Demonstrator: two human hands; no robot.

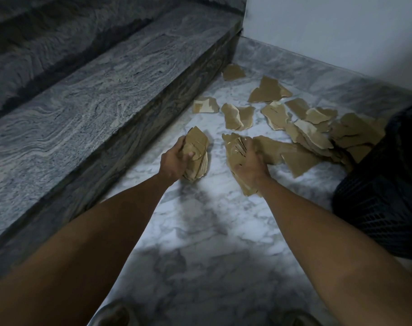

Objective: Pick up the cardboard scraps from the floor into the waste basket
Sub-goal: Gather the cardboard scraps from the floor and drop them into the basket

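While more cardboard scraps point(301, 118) are scattered on the marble floor point(200, 231) farther right, one bundle point(196, 154) is gripped by the left hand point(174, 161), another bundle point(238, 158) by the right hand point(251, 167). A black mesh waste basket point(383, 196) is seen at the right edge.

A big grey stone step point(101, 109) filled the left side of the frame, with another step point(47, 31) above it in the upper left. A white marble floor point(200, 231) lay in the middle. A pale wall point(341, 27) stood at the upper right.
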